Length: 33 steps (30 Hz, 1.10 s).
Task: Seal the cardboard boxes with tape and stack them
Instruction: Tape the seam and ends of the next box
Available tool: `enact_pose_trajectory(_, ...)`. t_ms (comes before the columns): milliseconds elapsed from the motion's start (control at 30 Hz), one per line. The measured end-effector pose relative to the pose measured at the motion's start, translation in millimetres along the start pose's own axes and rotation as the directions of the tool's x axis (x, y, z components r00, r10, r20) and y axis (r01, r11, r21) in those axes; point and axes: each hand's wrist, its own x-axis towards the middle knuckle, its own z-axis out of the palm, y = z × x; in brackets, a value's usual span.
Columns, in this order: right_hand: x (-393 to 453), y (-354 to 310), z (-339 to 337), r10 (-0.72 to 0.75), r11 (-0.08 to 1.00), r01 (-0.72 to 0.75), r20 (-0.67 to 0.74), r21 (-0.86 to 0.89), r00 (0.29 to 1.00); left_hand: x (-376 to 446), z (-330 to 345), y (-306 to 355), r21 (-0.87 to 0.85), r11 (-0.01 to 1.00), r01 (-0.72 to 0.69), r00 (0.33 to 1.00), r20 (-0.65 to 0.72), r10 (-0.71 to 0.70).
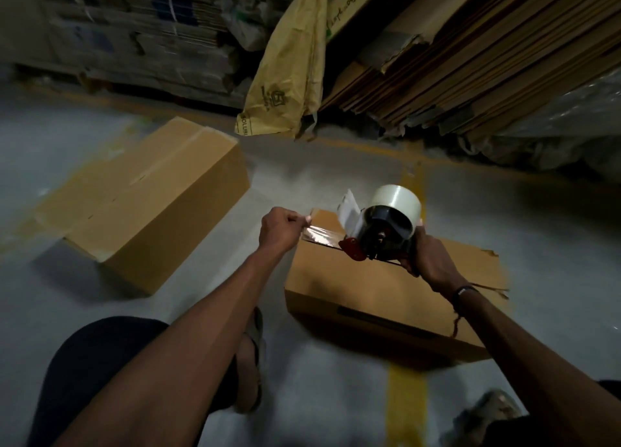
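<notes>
A small brown cardboard box stands on the floor in front of me. My right hand grips the handle of a red and black tape dispenser carrying a roll of clear tape, held just above the box's top. My left hand pinches the free end of the clear tape strip, stretched between hand and dispenser over the box's far left corner. A larger taped cardboard box lies on the floor to the left.
Flattened cardboard sheets lean in a thick stack at the back right, with a yellow sack beside them. Bundled cartons fill the back left. Yellow lines mark the grey floor. My sandalled feet are near the small box.
</notes>
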Motion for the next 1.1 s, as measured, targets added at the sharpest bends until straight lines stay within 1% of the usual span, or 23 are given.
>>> enact_pose_trajectory(100, 32.9, 18.3, 12.3, -0.024, 0.993, 0.024, -0.003, -0.113, 1.0, 28.0, 15.0, -12.6, 0.02, 0.999, 0.036, 0.999, -0.001, -0.036)
enact_pose_trajectory(200, 55.1, 37.0, 26.1, 0.04, 0.995, -0.043, -0.043, -0.09, 0.998, 45.8, 31.4, -26.1, 0.067, 0.997, 0.031, 0.999, 0.006, -0.032)
enact_pose_trajectory(267, 70.1, 52.3, 36.1, 0.071, 0.992, -0.073, -0.024, -0.107, 0.997, 60.7, 45.3, -34.4, 0.112, 0.994, 0.015, 1.0, 0.006, -0.016)
enact_pose_trajectory(433, 89.0, 86.0, 57.2, 0.027, 0.958, -0.046, -0.069, -0.283, 0.997, 79.3, 67.8, -47.3, 0.27, 0.958, -0.096, 0.995, 0.008, 0.098)
enact_pose_trajectory(567, 101.7, 105.1, 74.9, 0.068, 0.932, -0.085, -0.061, -0.352, 0.996, 93.1, 80.5, -58.9, 0.312, 0.939, -0.143, 0.989, 0.023, 0.143)
enact_pose_trajectory(767, 112.4, 115.7, 93.4, 0.102, 0.913, -0.093, 0.002, -0.397, 0.995, 97.6, 87.7, -80.3, 0.336, 0.933, -0.125, 0.99, -0.018, 0.139)
enact_pose_trajectory(833, 114.8, 119.0, 96.0, 0.123, 0.907, -0.113, 0.0, -0.406, 0.992, 94.7, 89.3, -85.1, 0.341, 0.933, -0.118, 0.99, -0.031, 0.136)
enact_pose_trajectory(900, 113.9, 114.3, 96.5, 0.141, 0.914, -0.133, -0.008, -0.384, 0.99, 91.4, 90.0, -87.0, 0.357, 0.927, -0.113, 0.989, -0.05, 0.14)
enact_pose_trajectory(1000, 110.5, 107.5, 98.2, 0.108, 0.942, -0.09, 0.039, -0.324, 0.993, 88.6, 91.5, -94.1, 0.374, 0.922, -0.102, 0.985, -0.092, 0.147)
enact_pose_trajectory(1067, 112.7, 106.9, 100.9, 0.078, 0.934, -0.072, 0.004, -0.349, 0.997, 86.2, 92.4, -100.0, 0.364, 0.927, -0.087, 0.983, -0.121, 0.14)
enact_pose_trajectory(1100, 114.2, 106.2, 102.5, 0.097, 0.922, -0.091, -0.004, -0.376, 0.995, 85.3, 93.2, -103.2, 0.361, 0.929, -0.082, 0.982, -0.131, 0.137)
